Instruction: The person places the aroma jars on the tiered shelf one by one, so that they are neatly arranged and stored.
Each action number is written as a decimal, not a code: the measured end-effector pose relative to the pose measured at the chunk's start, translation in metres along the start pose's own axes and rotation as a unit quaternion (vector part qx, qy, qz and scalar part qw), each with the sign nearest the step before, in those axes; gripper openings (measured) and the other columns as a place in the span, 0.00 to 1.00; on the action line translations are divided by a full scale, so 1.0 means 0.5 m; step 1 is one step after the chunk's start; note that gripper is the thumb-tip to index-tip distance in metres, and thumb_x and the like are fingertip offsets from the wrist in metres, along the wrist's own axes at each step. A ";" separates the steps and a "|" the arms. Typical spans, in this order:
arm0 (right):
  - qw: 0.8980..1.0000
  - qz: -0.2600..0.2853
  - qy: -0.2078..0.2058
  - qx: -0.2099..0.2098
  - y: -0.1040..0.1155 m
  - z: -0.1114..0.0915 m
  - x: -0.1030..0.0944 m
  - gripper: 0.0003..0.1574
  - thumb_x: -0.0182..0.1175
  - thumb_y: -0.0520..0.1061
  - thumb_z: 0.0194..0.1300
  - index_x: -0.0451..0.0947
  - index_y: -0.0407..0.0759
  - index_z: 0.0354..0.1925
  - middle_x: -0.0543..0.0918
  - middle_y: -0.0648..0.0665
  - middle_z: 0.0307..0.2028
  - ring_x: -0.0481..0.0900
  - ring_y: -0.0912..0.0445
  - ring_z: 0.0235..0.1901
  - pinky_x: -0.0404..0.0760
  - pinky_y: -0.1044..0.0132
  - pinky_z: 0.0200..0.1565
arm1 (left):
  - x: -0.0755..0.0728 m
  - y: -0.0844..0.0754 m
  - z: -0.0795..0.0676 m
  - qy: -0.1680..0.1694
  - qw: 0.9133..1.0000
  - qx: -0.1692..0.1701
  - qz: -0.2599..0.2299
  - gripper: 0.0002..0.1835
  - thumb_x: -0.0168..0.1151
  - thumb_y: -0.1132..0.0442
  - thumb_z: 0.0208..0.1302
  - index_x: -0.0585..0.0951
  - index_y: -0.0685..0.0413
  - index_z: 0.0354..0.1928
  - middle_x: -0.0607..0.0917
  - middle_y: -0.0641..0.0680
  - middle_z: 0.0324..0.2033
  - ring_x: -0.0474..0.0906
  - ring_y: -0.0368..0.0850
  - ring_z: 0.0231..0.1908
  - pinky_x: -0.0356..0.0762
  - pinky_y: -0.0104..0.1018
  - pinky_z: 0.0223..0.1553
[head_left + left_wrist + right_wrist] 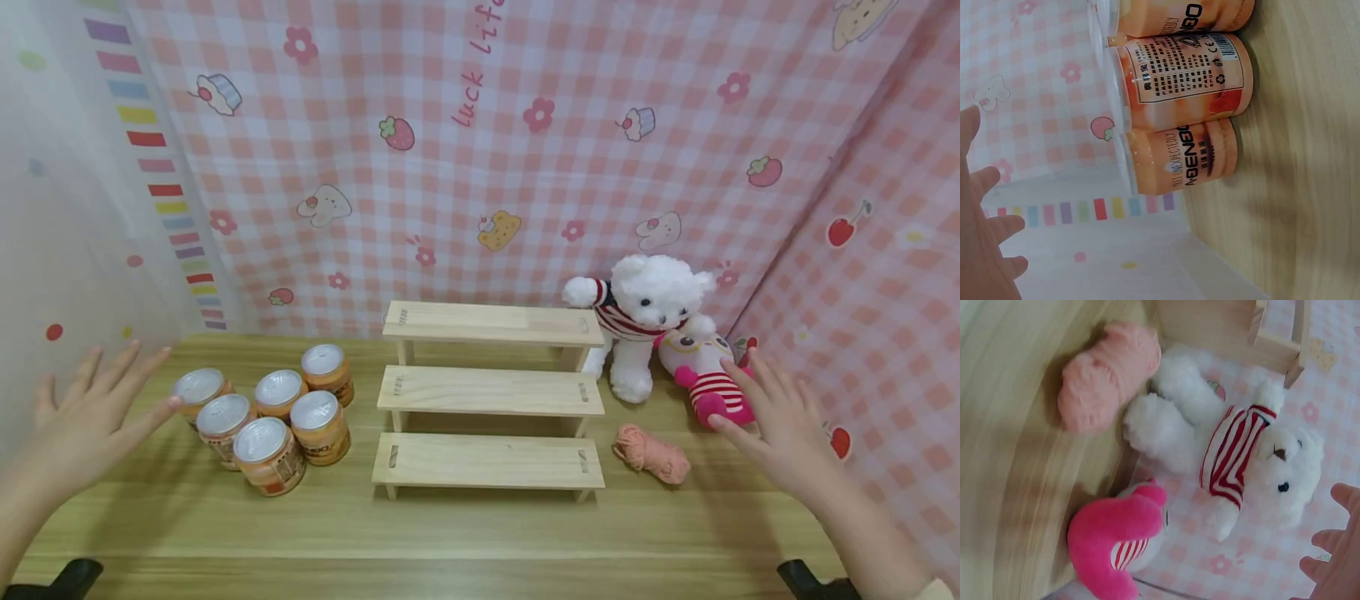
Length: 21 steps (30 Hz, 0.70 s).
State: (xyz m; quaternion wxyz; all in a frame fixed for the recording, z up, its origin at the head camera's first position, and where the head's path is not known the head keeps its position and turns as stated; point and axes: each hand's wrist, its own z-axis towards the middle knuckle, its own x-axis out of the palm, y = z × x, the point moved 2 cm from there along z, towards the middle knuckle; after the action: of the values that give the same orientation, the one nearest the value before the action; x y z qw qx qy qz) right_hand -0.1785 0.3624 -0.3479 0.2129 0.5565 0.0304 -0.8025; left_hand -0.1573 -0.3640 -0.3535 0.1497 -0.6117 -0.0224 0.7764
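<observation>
My left hand (101, 417) hovers with fingers spread, left of a cluster of several orange cans (270, 458) with silver lids, holding nothing. In the left wrist view, printed labels show on the cans (1185, 81). On the other side my right hand (780, 425) hangs spread in the air, nearest a pink plush toy (716, 387) with a striped belly. Behind that toy stands a white teddy bear (652, 296) in a striped sweater. A skein of peach yarn (652, 454) lies in front of the bear. The right wrist view shows the yarn (1110, 378) close up.
A three-step wooden display stand (491, 462) occupies the middle of the wooden table (480, 529). Pink checked cloth (450, 167) hangs behind, with more cloth (900, 333) along the right side and a whitish sheet (60, 217) at left. Black objects (813, 579) poke in at the bottom corners.
</observation>
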 end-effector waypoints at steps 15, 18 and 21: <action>0.989 0.113 -0.074 -0.053 0.099 -0.031 0.063 0.44 0.67 0.44 0.56 0.62 0.44 0.69 0.58 0.36 0.70 0.55 0.35 0.65 0.47 0.39 0.65 | 0.037 0.031 0.011 -0.073 0.993 -0.006 -0.092 0.34 0.52 0.54 0.71 0.53 0.55 0.74 0.51 0.73 0.69 0.36 0.75 0.67 0.22 0.75 0.56; 0.985 0.136 -0.088 -0.062 0.117 -0.035 0.082 0.44 0.68 0.41 0.53 0.64 0.43 0.68 0.60 0.39 0.69 0.57 0.38 0.65 0.51 0.44 0.65 | 0.044 0.041 0.016 -0.087 0.988 0.003 -0.124 0.34 0.53 0.58 0.71 0.55 0.60 0.73 0.54 0.76 0.67 0.40 0.77 0.66 0.27 0.73 0.59; 0.981 0.156 -0.095 -0.065 0.133 -0.039 0.103 0.44 0.69 0.39 0.52 0.66 0.42 0.67 0.62 0.39 0.68 0.59 0.41 0.64 0.54 0.49 0.64 | 0.051 0.052 0.021 -0.094 0.982 0.017 -0.162 0.33 0.54 0.61 0.70 0.57 0.65 0.71 0.57 0.77 0.65 0.45 0.78 0.65 0.32 0.69 0.62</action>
State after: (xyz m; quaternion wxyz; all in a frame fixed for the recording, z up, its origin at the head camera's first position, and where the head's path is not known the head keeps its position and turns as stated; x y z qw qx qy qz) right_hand -0.1513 0.2917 -0.3896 0.3729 0.4609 -0.0244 -0.8049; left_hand -0.1781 -0.3803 -0.3805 0.2813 -0.5213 -0.1217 0.7965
